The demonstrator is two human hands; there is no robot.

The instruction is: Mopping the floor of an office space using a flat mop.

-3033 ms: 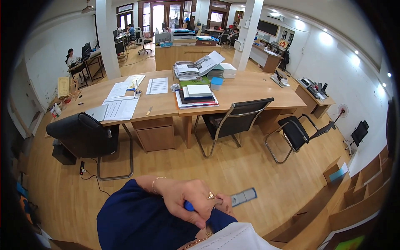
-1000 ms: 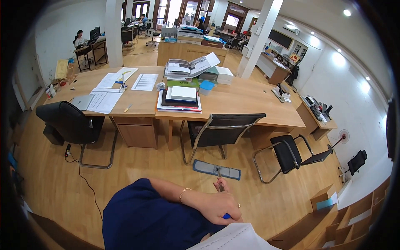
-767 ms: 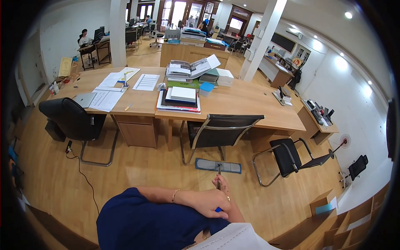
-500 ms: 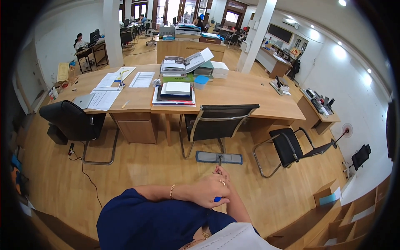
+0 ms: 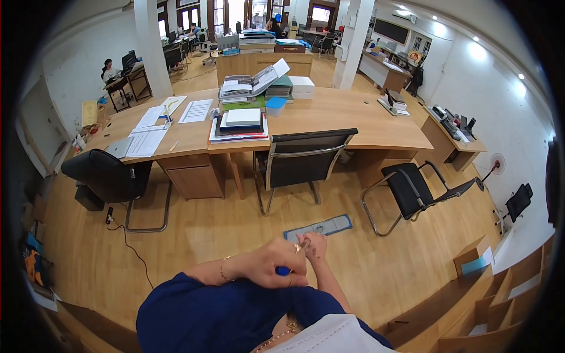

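Left hand (image 5: 275, 263) angled inward, right hand (image 5: 315, 242) stretched farther forward, both with fingers curled closed around the mop handle (image 5: 282, 270).

The left hand (image 5: 275, 262) is curled into a fist, its forearm (image 5: 207, 273) reaching in from the left; just ahead, the right hand (image 5: 316, 243) curls too, its forearm (image 5: 332, 283) slanting up.

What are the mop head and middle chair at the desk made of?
The mop head: probably matte blue textile at its soft-looking rim; the grey top could be fabric or plastic. The middle chair: likely chromed metal frame, from its shine; dull black back perhaps vinyl or mesh.
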